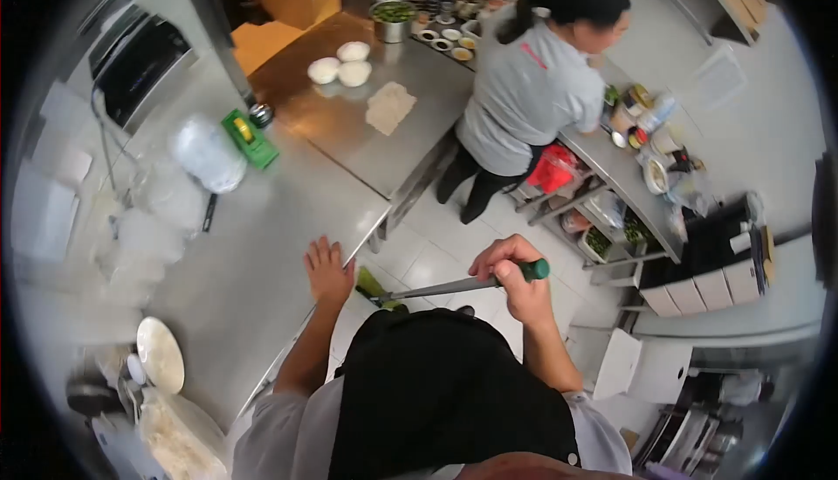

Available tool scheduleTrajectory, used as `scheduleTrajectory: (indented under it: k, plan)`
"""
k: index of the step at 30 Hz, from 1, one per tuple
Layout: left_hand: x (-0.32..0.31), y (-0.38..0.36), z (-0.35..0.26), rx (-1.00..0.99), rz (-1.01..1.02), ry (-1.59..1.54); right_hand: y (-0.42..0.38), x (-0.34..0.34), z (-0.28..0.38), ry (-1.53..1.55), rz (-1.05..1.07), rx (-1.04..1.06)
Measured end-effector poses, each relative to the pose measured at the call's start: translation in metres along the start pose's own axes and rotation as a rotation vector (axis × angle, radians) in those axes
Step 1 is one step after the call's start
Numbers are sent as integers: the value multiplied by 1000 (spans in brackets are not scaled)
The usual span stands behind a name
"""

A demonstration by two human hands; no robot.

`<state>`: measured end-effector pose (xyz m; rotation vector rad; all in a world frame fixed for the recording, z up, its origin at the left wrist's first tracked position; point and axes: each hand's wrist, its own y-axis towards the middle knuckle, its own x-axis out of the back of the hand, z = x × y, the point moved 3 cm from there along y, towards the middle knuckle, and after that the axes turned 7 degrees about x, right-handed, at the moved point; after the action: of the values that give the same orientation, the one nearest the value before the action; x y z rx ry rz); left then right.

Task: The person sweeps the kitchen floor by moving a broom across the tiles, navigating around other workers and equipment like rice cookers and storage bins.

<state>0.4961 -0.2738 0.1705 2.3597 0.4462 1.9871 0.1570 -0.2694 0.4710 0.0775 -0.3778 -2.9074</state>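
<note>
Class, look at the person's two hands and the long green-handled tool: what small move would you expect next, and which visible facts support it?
Probably a short sweep of the broom across the floor tiles. The right hand grips its green handle end, the green head sits low beside the steel counter, and the left hand rests flat on that counter's edge, as if bracing.

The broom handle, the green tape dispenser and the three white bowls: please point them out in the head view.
broom handle (454, 286), head view, on the metal shaft left of the right hand (515, 275).
green tape dispenser (250, 138), head view, on its green body.
three white bowls (354, 72), head view, on the front right bowl.
</note>
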Motion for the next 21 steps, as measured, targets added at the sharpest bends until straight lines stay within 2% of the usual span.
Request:
scheduleTrajectory:
  k: [5,12,14,18,21]
  plan:
    - [-3,-1,-2,-27,24,-13,-5,9,4,-80,-48,-15]
    - [10,-3,-10,-16,20,-24,-8,3,18,-183,82,-69]
    - [3,-1,-4,-22,-15,-27,-11,2,12,-94,18,-17]
    - [-3,-1,0,-1,12,5,-18,2,12,-61,-6,-14]
    - [6,1,0,32,40,20,-18,2,12,-58,23,71]
